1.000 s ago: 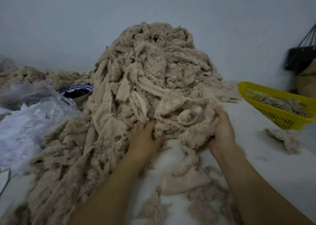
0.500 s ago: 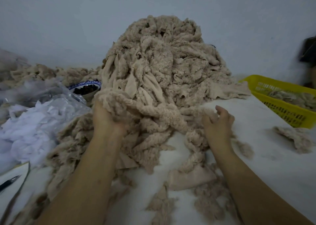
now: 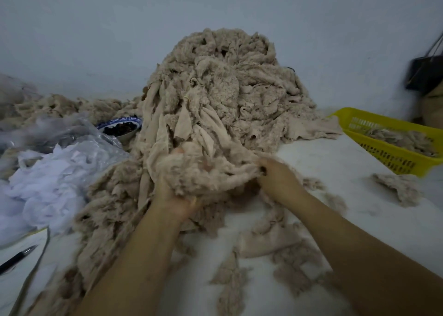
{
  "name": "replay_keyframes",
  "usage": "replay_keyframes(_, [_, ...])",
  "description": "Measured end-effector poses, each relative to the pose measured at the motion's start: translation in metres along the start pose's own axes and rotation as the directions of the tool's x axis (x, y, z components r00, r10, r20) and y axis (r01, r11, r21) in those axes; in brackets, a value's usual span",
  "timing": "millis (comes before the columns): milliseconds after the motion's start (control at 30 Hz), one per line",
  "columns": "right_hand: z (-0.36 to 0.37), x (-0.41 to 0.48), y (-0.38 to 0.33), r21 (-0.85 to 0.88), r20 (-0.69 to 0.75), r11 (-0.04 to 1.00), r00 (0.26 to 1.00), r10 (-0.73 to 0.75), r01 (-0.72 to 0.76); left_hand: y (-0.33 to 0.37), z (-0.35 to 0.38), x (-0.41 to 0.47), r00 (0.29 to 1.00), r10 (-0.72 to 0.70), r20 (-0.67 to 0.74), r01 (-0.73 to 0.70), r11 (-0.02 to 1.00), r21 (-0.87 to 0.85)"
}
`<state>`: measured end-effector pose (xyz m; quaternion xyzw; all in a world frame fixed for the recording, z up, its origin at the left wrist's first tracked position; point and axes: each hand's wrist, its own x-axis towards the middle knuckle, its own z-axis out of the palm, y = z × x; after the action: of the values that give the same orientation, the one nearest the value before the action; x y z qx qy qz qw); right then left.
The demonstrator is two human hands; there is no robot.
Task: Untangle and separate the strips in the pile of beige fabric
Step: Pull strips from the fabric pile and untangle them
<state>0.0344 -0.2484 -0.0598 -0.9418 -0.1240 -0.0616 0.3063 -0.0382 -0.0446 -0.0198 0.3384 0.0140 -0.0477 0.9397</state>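
A tall pile of tangled beige fabric strips (image 3: 225,92) rises on the white table against the wall. In front of it my left hand (image 3: 175,200) grips a fluffy bunch of beige strips (image 3: 199,171) lifted off the table, with its fingers mostly buried in the cloth. My right hand (image 3: 275,174) pinches the right end of that same bunch, and the strips stretch between the two hands. Loose beige scraps (image 3: 271,239) lie on the table under and in front of my arms.
A yellow plastic basket (image 3: 388,152) with beige scraps stands at the right, a loose clump (image 3: 398,188) before it. White fabric in clear plastic (image 3: 55,179) lies at the left, behind it a blue-rimmed bowl (image 3: 119,128). A pen (image 3: 16,259) lies at the lower left. A dark bag (image 3: 426,73) hangs far right.
My left hand moved right toward the centre with its bunch. My right hand, open half a second ago, has taken hold of the bunch's right end.
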Motion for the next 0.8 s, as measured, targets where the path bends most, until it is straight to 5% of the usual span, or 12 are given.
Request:
replay_keyframes(100, [-0.016,0.003,0.021,0.171,-0.061,0.967,0.977,0.202,-0.189,0.017,-0.014,0.006,0.997,0.077,-0.015,-0.079,0.988,-0.133])
replay_keyframes(200, [-0.025,0.004,0.017,0.562,-0.002,0.766,0.925,0.38,-0.313,0.021,-0.018,0.013,0.996,0.089,-0.016,-0.09,0.987,-0.132])
replay_keyframes(267, [-0.026,0.001,0.009,0.653,0.071,0.673,0.913,0.401,-0.346,0.016,-0.022,0.018,0.983,0.043,-0.18,-0.067,0.989,-0.129])
replay_keyframes(333, [-0.026,-0.001,0.0,0.681,0.113,0.652,0.928,0.356,-0.333,0.007,-0.024,0.024,0.917,0.143,-0.372,-0.094,0.984,0.148])
replay_keyframes(433, [-0.03,-0.001,-0.014,0.702,0.087,0.661,0.953,0.291,-0.266,-0.001,-0.015,0.022,0.851,0.404,-0.335,-0.073,0.723,0.686])
replay_keyframes(500, [-0.034,0.0,-0.021,0.676,0.041,0.703,0.964,0.264,-0.221,-0.006,-0.012,0.019,0.846,0.52,-0.119,-0.163,0.465,0.87])
replay_keyframes(600, [-0.038,0.001,-0.035,0.68,-0.014,0.721,0.982,0.188,-0.128,-0.021,0.002,0.023,0.873,0.429,0.233,-0.287,0.066,0.956])
replay_keyframes(667, [-0.039,0.001,-0.042,0.675,-0.051,0.735,0.989,0.138,-0.068,-0.032,0.011,0.029,0.895,0.3,0.331,-0.307,-0.125,0.944])
replay_keyframes(733, [-0.041,0.002,-0.044,0.64,-0.085,0.768,0.99,0.114,-0.034,-0.039,0.011,0.036,0.922,0.271,0.278,-0.232,-0.191,0.954])
replay_keyframes(800, [-0.042,0.002,-0.039,0.608,-0.115,0.793,0.983,0.143,-0.044,-0.038,0.004,0.039,0.913,0.361,0.192,-0.159,-0.119,0.98])
